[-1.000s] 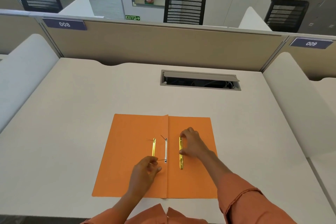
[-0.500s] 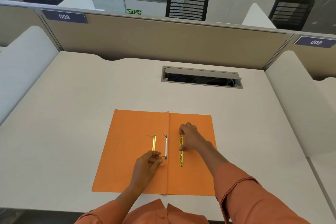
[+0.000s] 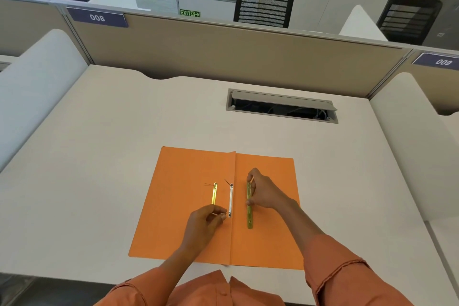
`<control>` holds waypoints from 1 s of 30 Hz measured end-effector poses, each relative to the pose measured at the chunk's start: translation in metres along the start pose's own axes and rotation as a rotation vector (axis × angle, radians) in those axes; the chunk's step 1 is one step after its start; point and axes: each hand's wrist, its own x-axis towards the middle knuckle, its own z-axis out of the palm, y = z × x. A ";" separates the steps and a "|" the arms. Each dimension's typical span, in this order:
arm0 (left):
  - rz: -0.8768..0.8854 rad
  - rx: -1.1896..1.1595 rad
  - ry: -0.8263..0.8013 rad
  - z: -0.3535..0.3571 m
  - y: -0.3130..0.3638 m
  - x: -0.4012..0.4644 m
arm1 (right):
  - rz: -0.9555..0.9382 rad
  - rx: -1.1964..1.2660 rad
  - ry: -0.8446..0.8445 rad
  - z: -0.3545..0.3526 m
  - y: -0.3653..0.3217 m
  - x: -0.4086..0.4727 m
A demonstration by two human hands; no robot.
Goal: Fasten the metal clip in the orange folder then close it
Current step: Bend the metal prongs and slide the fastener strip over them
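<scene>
Head view: flat orange paper folder [image 3: 188,206] lies open at 6 o'clock on the worktop [image 3: 124,119]. Left hand [image 3: 202,225] pinches a thin prong; right hand [image 3: 267,192] pinches the loose brass clip bar [image 3: 249,204]. Prong could slip, missing the bar's hole.

Both forearms enter from the lower edge, sleeved in orange to below the elbow, bare from mid-forearm to the fingers. Left hand [image 3: 203,223]: back of the hand upward, fingers curled inward, thumb and forefinger pinched together at the tips. Right hand [image 3: 264,192]: reaching further forward than the left, wrist angled inward, palm down, forefinger bent at the far end and thumb pressed down at the near side, remaining fingers folded beneath. The two hands lie near each other, not touching.
</scene>
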 end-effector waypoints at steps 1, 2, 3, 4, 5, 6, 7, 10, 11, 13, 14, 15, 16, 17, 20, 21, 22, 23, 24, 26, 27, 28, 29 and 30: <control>0.005 -0.004 0.003 0.000 0.000 0.000 | -0.008 0.022 0.005 0.001 -0.001 -0.001; 0.013 -0.009 0.006 0.000 0.000 0.001 | -0.012 0.045 0.011 0.002 0.000 -0.002; 0.022 -0.014 0.008 0.001 0.001 0.001 | -0.012 0.070 0.016 0.003 -0.001 -0.004; 0.034 -0.017 0.011 0.001 0.002 0.002 | -0.012 0.097 0.024 0.004 -0.001 -0.005; 0.049 -0.016 0.013 0.001 0.003 0.002 | -0.013 0.126 0.033 0.004 -0.002 -0.007; 0.068 -0.015 0.014 0.000 0.004 0.003 | -0.018 0.163 0.042 0.004 -0.003 -0.009; 0.084 -0.015 0.014 0.000 0.005 0.004 | -0.025 0.206 0.049 0.004 -0.004 -0.010; 0.110 -0.027 0.013 0.000 0.005 0.007 | -0.058 0.363 0.058 0.002 -0.014 -0.012; 0.113 -0.031 0.015 0.001 0.005 0.008 | -0.073 0.410 0.059 0.001 -0.018 -0.013; 0.116 -0.038 0.013 0.002 0.005 0.010 | -0.103 0.491 0.058 0.001 -0.026 -0.013; 0.115 -0.035 0.011 0.003 0.005 0.010 | -0.115 0.517 0.058 0.000 -0.030 -0.013; 0.113 -0.025 0.009 0.003 0.004 0.011 | -0.124 0.534 0.055 0.001 -0.034 -0.013; 0.109 -0.011 0.003 0.004 0.004 0.011 | -0.129 0.551 0.049 0.001 -0.038 -0.013; 0.102 0.001 -0.003 0.004 0.003 0.012 | -0.131 0.563 0.043 0.001 -0.040 -0.013; 0.089 0.018 -0.010 0.004 0.000 0.014 | -0.127 0.579 0.038 0.003 -0.046 -0.013; 0.087 0.020 -0.012 0.005 0.000 0.015 | -0.125 0.580 0.041 0.004 -0.046 -0.012; 0.085 0.020 -0.013 0.005 0.000 0.015 | -0.122 0.580 0.042 0.004 -0.046 -0.012; 0.085 0.019 -0.014 0.004 0.000 0.015 | -0.119 0.578 0.043 0.005 -0.047 -0.012; 0.087 0.019 -0.016 0.004 -0.001 0.015 | -0.118 0.577 0.043 0.005 -0.047 -0.012; 0.085 0.018 -0.017 0.004 -0.002 0.015 | -0.117 0.573 0.041 0.005 -0.048 -0.012; 0.083 0.013 -0.016 0.004 -0.002 0.015 | -0.116 0.570 0.041 0.006 -0.048 -0.012; 0.082 0.010 -0.014 0.004 -0.003 0.015 | -0.115 0.570 0.039 0.007 -0.049 -0.012; 0.082 0.007 -0.012 0.004 -0.004 0.016 | -0.114 0.569 0.039 0.007 -0.049 -0.013; 0.082 0.001 -0.011 0.004 -0.004 0.016 | -0.114 0.566 0.037 0.008 -0.050 -0.013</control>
